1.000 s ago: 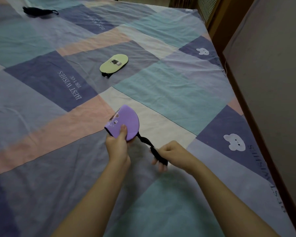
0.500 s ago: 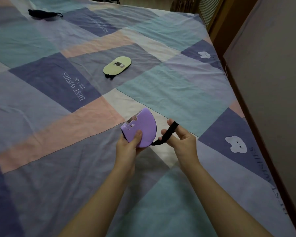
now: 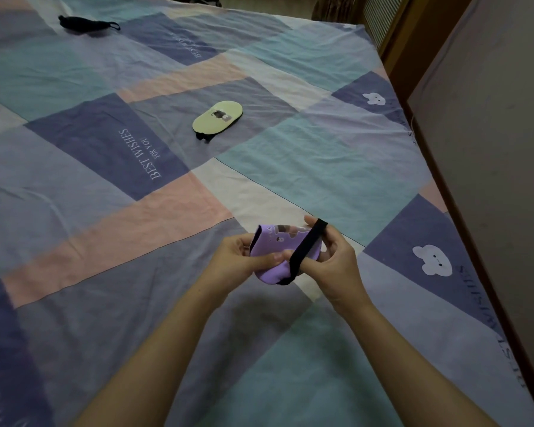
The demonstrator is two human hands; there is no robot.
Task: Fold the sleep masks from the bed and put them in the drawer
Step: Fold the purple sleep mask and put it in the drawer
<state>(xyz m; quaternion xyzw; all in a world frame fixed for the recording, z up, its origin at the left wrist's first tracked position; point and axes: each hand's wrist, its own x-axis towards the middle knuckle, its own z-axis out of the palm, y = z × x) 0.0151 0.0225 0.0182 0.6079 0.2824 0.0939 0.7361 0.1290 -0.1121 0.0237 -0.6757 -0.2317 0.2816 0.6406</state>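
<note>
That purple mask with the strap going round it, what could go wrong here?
The black strap is only pinched by the right hand; it might slip and let the folded purple mask in the left hand spring open. The yellow mask and black mask lie farther away, easily forgotten.

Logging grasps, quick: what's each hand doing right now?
Left hand: holds the folded purple sleep mask.
Right hand: fingers grip its black strap.
</note>
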